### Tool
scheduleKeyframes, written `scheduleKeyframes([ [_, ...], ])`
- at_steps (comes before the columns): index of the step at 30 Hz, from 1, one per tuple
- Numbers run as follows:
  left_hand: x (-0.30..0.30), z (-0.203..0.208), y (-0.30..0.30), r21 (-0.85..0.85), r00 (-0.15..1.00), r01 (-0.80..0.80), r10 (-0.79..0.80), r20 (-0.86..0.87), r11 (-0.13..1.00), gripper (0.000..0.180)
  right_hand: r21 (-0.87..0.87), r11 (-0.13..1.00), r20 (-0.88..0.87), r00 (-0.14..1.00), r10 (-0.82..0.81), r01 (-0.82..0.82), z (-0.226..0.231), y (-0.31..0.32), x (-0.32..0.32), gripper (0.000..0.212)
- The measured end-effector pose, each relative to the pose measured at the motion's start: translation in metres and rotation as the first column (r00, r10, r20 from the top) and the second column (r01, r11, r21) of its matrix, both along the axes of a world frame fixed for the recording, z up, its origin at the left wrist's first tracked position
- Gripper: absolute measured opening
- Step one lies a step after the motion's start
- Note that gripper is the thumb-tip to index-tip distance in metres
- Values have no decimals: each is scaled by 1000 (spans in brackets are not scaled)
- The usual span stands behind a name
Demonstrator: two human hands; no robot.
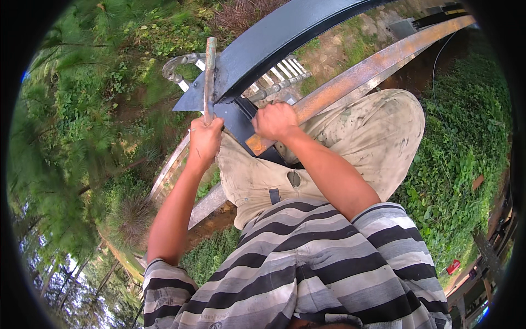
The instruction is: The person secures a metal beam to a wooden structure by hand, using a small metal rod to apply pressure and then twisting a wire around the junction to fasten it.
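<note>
My left hand (206, 140) is closed round the lower end of a worn metal rod (210, 77), which points away from me. The rod stands along the pointed end of a dark painted steel beam (285, 35). To the right, my right hand (275, 120) is closed over the near end of a rusty steel beam (342, 88); its fingertips are hidden. That rusty end lies between my legs, beside a dark steel plate (236, 122) joined under the painted beam.
I sit astride the steelwork, high above the ground. Below are a slatted white and grey structure (282, 74), pale beams (208, 207) and green undergrowth (449, 148). Tree branches (66, 126) fill the left. A thin cable (435, 66) hangs at the far right.
</note>
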State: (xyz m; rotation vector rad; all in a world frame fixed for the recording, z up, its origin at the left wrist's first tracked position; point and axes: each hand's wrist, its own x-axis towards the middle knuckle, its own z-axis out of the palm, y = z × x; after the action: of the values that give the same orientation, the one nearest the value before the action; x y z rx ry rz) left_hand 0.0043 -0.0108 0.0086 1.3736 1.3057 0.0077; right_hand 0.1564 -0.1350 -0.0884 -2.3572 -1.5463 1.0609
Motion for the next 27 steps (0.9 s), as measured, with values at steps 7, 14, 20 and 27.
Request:
scheduleKeyframes([
  [7,3,6,-5,-4,1000,-10,10,-13,1000,26,4,1000,-2,1000,16,-16,-5,0,3,39],
  [14,0,-3,-4,159,999,41,-35,-37,986,25,36,999,76,997,-14,11,5,3,1,40],
  [20,-5,0,-8,166,999,47,-45,-17,985,29,-36,997,55,996,66,-64,10,2,3,46],
  [27,0,-3,-9,192,999,34,-36,4,981,30,-187,979,200,972,123,-85,8,3,73,54],
])
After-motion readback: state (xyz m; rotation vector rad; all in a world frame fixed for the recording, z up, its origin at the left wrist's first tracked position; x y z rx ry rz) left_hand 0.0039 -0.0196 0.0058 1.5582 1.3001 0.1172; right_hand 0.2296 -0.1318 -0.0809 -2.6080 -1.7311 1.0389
